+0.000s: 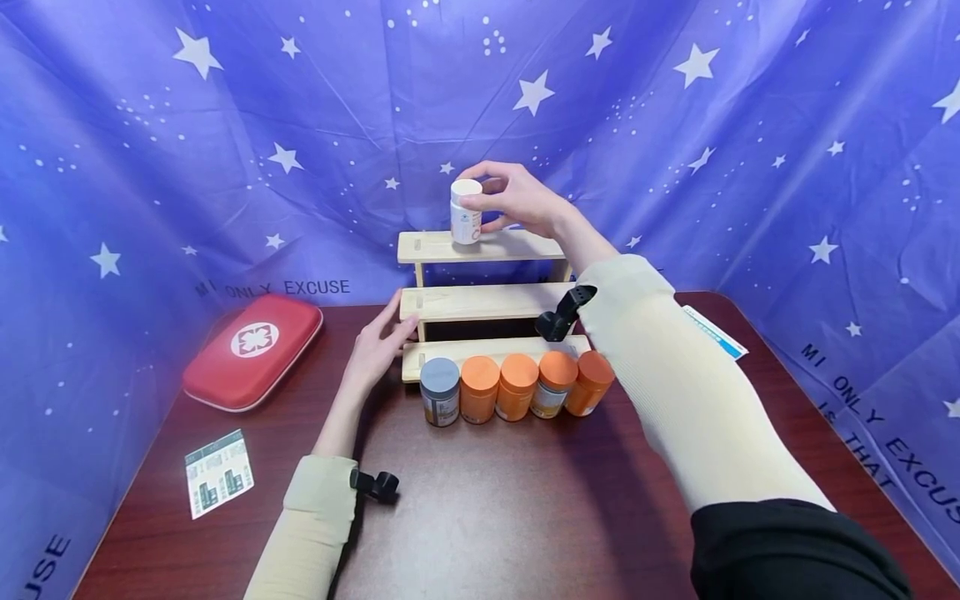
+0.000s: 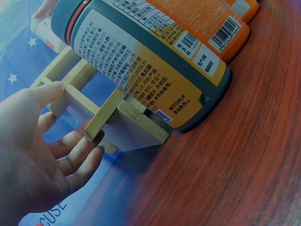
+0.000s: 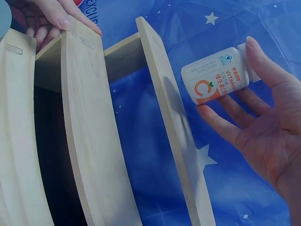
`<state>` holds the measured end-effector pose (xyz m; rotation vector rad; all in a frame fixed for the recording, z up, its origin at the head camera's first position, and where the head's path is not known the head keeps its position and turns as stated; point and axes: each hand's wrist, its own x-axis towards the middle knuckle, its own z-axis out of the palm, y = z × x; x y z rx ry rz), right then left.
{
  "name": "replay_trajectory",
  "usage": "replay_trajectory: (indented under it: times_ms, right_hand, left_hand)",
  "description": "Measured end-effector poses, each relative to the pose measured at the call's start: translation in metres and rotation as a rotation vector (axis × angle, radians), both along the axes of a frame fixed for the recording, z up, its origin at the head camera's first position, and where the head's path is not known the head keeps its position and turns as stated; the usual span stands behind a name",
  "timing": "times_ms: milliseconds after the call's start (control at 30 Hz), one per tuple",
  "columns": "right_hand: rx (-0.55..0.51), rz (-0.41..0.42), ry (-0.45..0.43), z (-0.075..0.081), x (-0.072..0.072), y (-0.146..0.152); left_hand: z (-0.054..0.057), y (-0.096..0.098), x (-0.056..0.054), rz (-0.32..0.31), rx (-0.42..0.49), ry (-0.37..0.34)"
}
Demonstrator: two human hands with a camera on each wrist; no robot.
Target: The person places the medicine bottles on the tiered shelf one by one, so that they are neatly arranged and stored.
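A white vitamin C bottle (image 1: 467,218) is pinched between the thumb and fingers of my right hand (image 1: 521,200). In the right wrist view the white bottle (image 3: 216,75) has its base toward the top board, with a narrow strip of blue cloth between them. The three-tier wooden rack (image 1: 487,302) stands at the back of the table. My left hand (image 1: 378,346) holds the rack's left end at the middle tier; its thumb lies on the board and the fingers bend along the side in the left wrist view.
Before the rack stand a grey-lidded bottle (image 1: 439,392) and several orange-lidded bottles (image 1: 517,387) in a row. A red first-aid case (image 1: 255,350) and a printed card (image 1: 220,473) lie to the left. A white-and-blue packet (image 1: 716,333) is at right, partly behind my right sleeve. Star-patterned cloth surrounds the table.
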<state>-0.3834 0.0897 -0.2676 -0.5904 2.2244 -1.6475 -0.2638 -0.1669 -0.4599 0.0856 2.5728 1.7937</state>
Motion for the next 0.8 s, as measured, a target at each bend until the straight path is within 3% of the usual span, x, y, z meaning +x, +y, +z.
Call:
replay_trajectory:
  times_ms: [800]
  right_hand:
    - [0.018,-0.049,0.012,-0.024,-0.004,-0.006]
  left_hand:
    - [-0.001,0.0,-0.001,0.01,0.002,0.007]
